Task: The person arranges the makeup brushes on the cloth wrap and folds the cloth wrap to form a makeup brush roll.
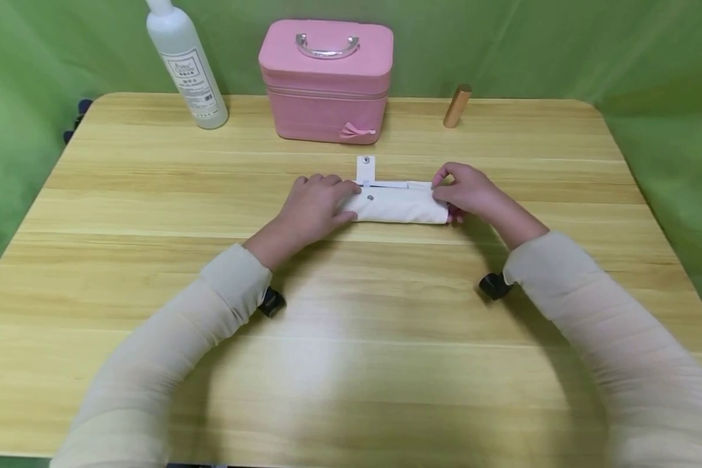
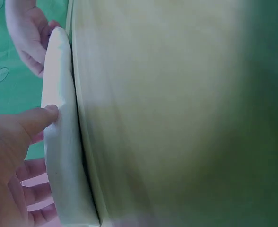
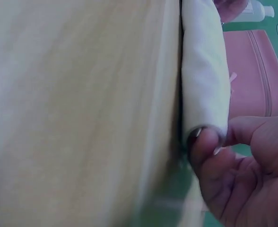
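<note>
A white fabric pouch (image 1: pixel 399 205) lies lengthwise on the table, with a metal snap on its front. From its back edge a short strap (image 1: pixel 365 170) with a second snap stands out towards the pink case. My left hand (image 1: pixel 314 207) holds the pouch's left part; in the left wrist view its thumb (image 2: pixel 37 120) lies on the near face and the other fingers reach behind. At the right end, my right hand (image 1: pixel 467 190) grips the pouch between thumb and fingers. A dark opening shows at that end in the right wrist view, with a fingertip (image 3: pixel 206 142) against it.
Behind the pouch stands a pink case (image 1: pixel 327 84) with a silver handle and a bow. A tall white bottle (image 1: pixel 188 68) is at the back left, and a small copper-coloured tube (image 1: pixel 457 106) stands at the back right. Green cloth (image 1: pixel 503 45) hangs beyond the table (image 1: pixel 351 364).
</note>
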Tool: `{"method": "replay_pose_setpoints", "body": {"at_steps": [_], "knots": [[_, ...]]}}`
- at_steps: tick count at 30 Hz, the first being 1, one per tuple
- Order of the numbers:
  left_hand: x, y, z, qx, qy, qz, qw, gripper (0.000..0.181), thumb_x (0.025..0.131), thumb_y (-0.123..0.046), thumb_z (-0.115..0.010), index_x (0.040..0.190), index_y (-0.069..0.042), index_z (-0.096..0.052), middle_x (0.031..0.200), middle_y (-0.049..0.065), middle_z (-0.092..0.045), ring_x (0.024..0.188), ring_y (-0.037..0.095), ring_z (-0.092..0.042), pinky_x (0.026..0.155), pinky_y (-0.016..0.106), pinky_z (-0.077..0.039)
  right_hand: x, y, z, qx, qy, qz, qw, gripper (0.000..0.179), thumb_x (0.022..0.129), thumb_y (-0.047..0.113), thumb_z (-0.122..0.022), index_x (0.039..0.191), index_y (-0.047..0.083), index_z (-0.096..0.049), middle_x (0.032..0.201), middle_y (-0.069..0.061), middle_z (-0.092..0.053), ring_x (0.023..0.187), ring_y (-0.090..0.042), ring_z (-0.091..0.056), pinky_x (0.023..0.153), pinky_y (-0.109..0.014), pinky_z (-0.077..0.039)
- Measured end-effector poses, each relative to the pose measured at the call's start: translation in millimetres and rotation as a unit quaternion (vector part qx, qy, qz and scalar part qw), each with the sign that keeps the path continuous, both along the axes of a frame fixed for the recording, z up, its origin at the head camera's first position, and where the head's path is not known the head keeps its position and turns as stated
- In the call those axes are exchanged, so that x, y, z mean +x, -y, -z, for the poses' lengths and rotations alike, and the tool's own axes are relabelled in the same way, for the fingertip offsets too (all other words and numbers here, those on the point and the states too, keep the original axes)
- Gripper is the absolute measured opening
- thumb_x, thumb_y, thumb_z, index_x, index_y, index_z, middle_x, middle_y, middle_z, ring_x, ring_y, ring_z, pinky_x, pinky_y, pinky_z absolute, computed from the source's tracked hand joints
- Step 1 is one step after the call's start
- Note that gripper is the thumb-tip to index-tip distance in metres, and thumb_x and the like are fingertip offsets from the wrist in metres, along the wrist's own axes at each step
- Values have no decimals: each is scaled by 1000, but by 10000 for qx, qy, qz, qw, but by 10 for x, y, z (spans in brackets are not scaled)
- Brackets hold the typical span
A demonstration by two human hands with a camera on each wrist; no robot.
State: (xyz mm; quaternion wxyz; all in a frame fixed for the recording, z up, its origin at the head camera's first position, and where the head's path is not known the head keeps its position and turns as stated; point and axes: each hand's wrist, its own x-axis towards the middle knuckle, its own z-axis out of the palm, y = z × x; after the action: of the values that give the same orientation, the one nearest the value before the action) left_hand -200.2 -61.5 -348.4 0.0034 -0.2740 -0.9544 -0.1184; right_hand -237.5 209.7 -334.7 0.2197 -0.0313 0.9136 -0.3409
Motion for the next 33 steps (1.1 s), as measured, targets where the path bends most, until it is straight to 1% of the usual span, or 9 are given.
{"method": "replay_pose_setpoints", "body": {"at_steps": [2, 5, 8, 14, 17, 20, 23, 26, 33], "knots": [[-6, -15, 1, -59, -33, -8, 10000, 45, 88, -42, -59, 128, -21, -54, 118, 5, -59, 102, 28, -55, 82, 46, -40, -9, 40, -51, 499, -116, -188, 9985, 26, 88, 13, -49, 110, 0, -43, 67, -13, -56, 49, -20, -54, 47, -32, -47], [-20, -25, 0, -128, -37, -21, 9999, 43, 89, -40, -59, 128, -21, -55, 115, 6, -61, 97, 28, -57, 79, 45, -43, -63, 140, -145, 1337, -320, -555, 9889, 33, 88, 17, -49, 116, -1, -45, 93, -21, -57, 73, -27, -57, 67, -40, -48], [-32, -27, -8, -150, 22, -75, 9999, 42, 89, -39, -59, 127, -21, -56, 113, 5, -61, 97, 28, -58, 78, 46, -43, -142, 297, -190, 1624, -579, -931, 9806, 39, 91, 18, -49, 125, 0, -45, 113, -23, -51, 94, -33, -49, 82, -46, -40], [-44, -64, -35, -211, 230, -222, 9993, 41, 90, -40, -58, 126, -23, -56, 115, 4, -60, 101, 27, -57, 81, 49, -41, -347, 640, -95, 1186, -581, -1384, 9815, 48, 93, 18, -47, 137, 2, -38, 122, -22, -48, 110, -34, -45, 94, -48, -35], [-49, -93, -48, -223, 295, -301, 9989, 39, 90, -41, -58, 125, -23, -58, 114, 3, -61, 100, 26, -57, 81, 50, -41, -431, 762, -55, 986, -533, -1390, 9839, 52, 92, 19, -48, 140, 4, -36, 126, -21, -47, 112, -32, -44, 96, -46, -34], [-53, -125, -59, -229, 368, -385, 9983, 38, 90, -41, -58, 123, -23, -59, 113, 2, -62, 100, 25, -57, 81, 50, -41, -457, 819, -39, 615, -601, -1186, 9892, 47, 91, 18, -51, 135, 5, -43, 122, -19, -50, 107, -29, -46, 91, -42, -37], [-59, -149, -70, -228, 451, -461, 9977, 37, 90, -41, -57, 122, -23, -60, 113, 2, -63, 100, 24, -57, 81, 49, -41, -404, 823, -47, 193, -822, -976, 9916, 35, 91, 15, -54, 123, 2, -54, 110, -16, -54, 98, -26, -47, 84, -37, -39], [-69, -157, -70, -134, 513, -541, 9971, 35, 90, -40, -58, 121, -23, -60, 112, 2, -63, 99, 22, -57, 81, 48, -41, -296, 800, -56, -78, -1131, -856, 9899, 23, 91, 12, -56, 110, 1, -61, 101, -13, -56, 91, -23, -47, 80, -33, -39], [-80, -161, -58, 89, 630, -651, 9958, 32, 90, -37, -59, 116, -20, -63, 107, 1, -65, 93, 20, -57, 80, 46, -41, -12, 747, -18, -235, -1792, -1180, 9764, 12, 89, 7, -60, 98, 1, -65, 92, -12, -61, 86, -22, -52, 77, -34, -41]]}}
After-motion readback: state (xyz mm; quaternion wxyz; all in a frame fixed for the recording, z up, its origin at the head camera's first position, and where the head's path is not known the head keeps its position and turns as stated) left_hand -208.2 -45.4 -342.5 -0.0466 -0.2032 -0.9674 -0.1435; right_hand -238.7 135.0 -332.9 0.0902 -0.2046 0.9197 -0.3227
